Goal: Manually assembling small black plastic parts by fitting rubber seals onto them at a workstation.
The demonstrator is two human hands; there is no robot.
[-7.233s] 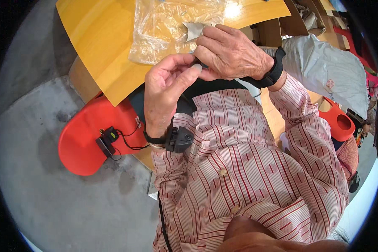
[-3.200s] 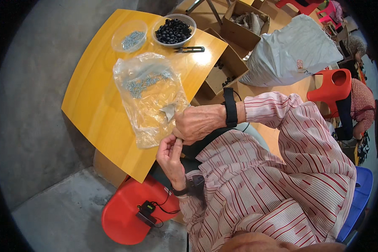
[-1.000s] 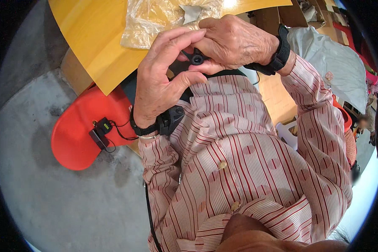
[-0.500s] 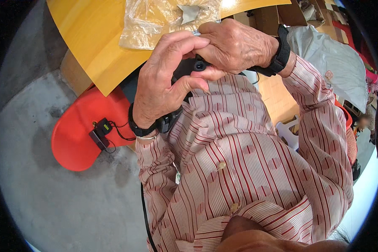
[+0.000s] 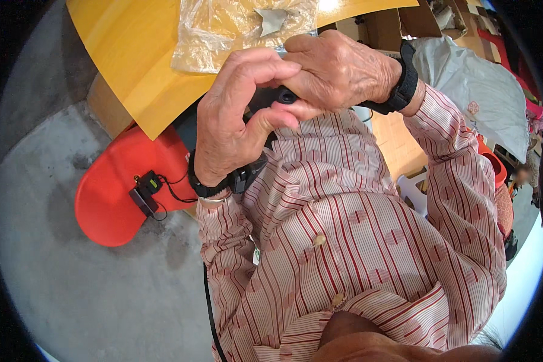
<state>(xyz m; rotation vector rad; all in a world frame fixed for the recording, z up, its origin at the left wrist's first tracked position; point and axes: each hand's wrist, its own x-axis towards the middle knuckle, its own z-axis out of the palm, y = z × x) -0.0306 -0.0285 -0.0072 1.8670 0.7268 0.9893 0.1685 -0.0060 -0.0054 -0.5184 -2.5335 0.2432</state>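
Observation:
In front of my chest, both hands are close together near the table's edge. My right hand (image 5: 338, 72) is closed round a small black round piece (image 5: 286, 95); its dark end shows between thumb and fingers, while the rest is hidden. My left hand (image 5: 235, 114) curves toward it from the left, thumb and forefinger apart, their tips against or close to the right hand's fingers. I see nothing held in the left hand. On the table above lies a clear plastic bag (image 5: 208, 42) with a small grey scrap (image 5: 271, 21) on it.
The yellow table (image 5: 127, 54) has a corner pointing toward me on the left. A red stool (image 5: 102, 199) carries small black devices with cables (image 5: 145, 192). At the right are a whitish plastic sack (image 5: 482, 90), cardboard boxes (image 5: 419, 24) and a red container (image 5: 493, 166).
The black piece has tilted slightly and less of its hollow end shows. Both hands have shifted only a little and stay together.

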